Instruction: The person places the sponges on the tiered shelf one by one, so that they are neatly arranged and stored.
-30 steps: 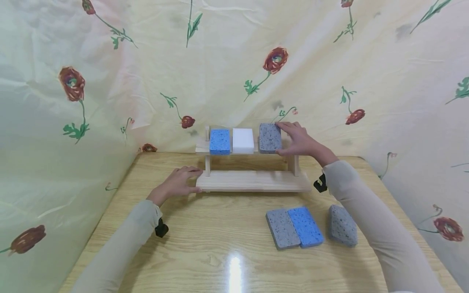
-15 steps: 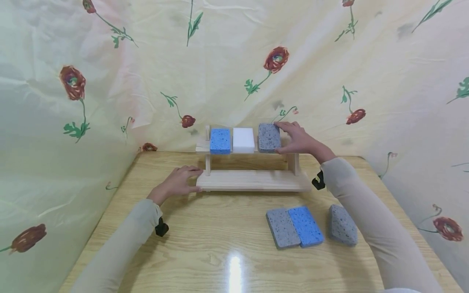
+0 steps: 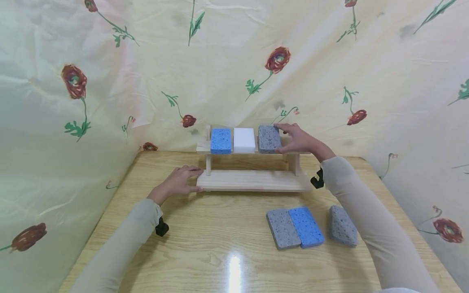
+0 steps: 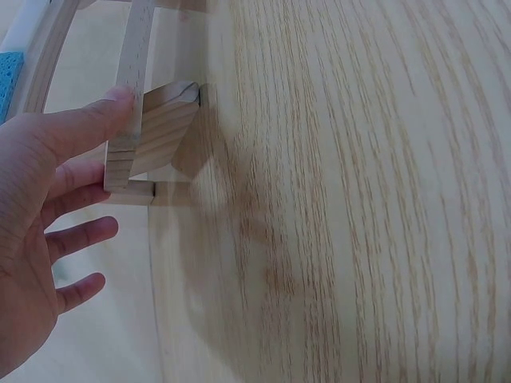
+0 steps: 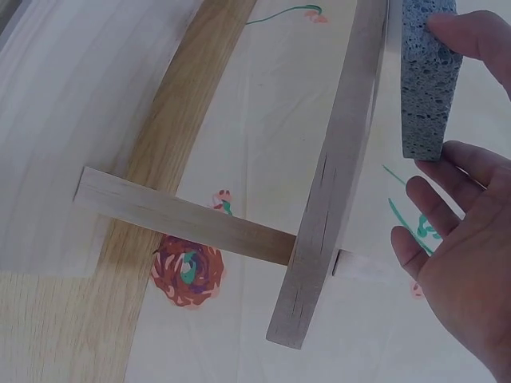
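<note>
A two-tier wooden shelf stands at the back of the table. My left hand pinches the left end of its lower board; in the left wrist view the thumb lies on one face and fingers on the other. At the upper board's right part, my right hand grips a grey sponge by its right side. The right wrist view shows this sponge between thumb and forefinger, the other fingers loosely bent. Left of it on the upper board are a white sponge and a blue speckled sponge.
On the table in front of the shelf, a flat grey sponge lies against a blue sponge. Another grey sponge is farther right, near my right forearm. Flowered cloth hangs behind and at both sides.
The grey sponge in my right hand has shifted slightly left, nearer the white sponge, and its top edge sits a little lower. My left hand has kept its hold on the shelf.
</note>
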`<move>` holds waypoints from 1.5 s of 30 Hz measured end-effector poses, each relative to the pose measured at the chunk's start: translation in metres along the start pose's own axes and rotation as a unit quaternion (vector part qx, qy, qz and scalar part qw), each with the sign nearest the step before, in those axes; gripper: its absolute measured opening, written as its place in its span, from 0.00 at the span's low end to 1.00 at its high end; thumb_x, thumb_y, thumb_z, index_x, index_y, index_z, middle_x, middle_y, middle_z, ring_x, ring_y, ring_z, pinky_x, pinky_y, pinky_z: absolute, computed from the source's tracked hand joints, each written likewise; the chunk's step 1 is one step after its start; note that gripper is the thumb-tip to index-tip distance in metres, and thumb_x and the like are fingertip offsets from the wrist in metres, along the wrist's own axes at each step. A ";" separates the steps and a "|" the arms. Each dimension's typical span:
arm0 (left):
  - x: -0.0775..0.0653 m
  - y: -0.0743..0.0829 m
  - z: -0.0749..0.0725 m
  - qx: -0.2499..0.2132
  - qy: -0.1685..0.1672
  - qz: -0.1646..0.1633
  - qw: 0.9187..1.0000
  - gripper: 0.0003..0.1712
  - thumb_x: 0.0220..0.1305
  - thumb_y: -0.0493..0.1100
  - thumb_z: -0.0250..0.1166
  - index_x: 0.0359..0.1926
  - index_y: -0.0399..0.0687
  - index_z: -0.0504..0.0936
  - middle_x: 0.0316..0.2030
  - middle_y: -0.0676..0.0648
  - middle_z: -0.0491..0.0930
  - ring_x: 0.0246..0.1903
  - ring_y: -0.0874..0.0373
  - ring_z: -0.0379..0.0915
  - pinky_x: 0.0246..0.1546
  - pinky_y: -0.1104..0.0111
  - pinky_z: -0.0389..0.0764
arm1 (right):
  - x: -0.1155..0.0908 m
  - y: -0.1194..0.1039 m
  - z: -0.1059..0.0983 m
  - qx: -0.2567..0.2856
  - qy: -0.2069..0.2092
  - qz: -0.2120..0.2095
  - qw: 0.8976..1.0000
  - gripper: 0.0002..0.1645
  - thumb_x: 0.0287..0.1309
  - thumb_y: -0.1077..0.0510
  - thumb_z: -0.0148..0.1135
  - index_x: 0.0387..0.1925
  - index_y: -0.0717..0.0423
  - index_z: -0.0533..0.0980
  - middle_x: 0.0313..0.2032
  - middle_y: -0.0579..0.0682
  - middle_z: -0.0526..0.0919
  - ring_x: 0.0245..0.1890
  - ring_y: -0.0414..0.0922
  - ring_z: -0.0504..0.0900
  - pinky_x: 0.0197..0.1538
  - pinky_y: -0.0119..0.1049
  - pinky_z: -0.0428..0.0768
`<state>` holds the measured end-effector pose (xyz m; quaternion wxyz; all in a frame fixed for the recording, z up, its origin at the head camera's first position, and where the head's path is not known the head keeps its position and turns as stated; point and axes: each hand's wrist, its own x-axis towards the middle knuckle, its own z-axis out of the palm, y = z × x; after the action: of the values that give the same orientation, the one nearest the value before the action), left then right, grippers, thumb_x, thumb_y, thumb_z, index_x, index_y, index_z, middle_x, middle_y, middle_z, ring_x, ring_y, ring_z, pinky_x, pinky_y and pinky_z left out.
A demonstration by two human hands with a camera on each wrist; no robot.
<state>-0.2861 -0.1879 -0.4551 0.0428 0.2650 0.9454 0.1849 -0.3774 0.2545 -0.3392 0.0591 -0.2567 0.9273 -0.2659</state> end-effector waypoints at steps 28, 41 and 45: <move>0.001 0.001 0.001 0.005 0.004 -0.002 1.000 0.43 0.64 0.60 0.70 0.73 0.45 0.70 0.71 0.41 0.70 0.71 0.39 0.64 0.67 0.36 0.62 | 0.003 0.003 0.003 0.044 -0.039 0.033 0.998 0.64 0.51 0.53 0.78 0.81 0.57 0.50 0.76 0.62 0.55 0.73 0.64 0.57 0.69 0.67 0.64; 0.002 0.001 0.001 0.003 0.003 -0.008 1.000 0.43 0.64 0.59 0.71 0.73 0.46 0.70 0.72 0.41 0.70 0.72 0.39 0.64 0.69 0.37 0.61 | -0.005 -0.017 0.002 0.065 -0.053 0.047 0.995 0.62 0.52 0.60 0.76 0.80 0.60 0.48 0.72 0.71 0.54 0.72 0.68 0.55 0.70 0.70 0.59; 0.002 0.001 0.001 0.003 0.001 -0.011 1.000 0.43 0.64 0.60 0.70 0.74 0.46 0.70 0.72 0.41 0.69 0.72 0.39 0.63 0.69 0.37 0.61 | 0.001 -0.005 0.005 0.061 -0.059 0.045 0.995 0.63 0.52 0.56 0.76 0.81 0.55 0.48 0.72 0.69 0.53 0.71 0.65 0.56 0.70 0.68 0.61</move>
<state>-0.2867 -0.1858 -0.4558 0.0436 0.2548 0.9487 0.1820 -0.3744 0.2483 -0.3407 0.1410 -0.2254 0.9149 -0.3037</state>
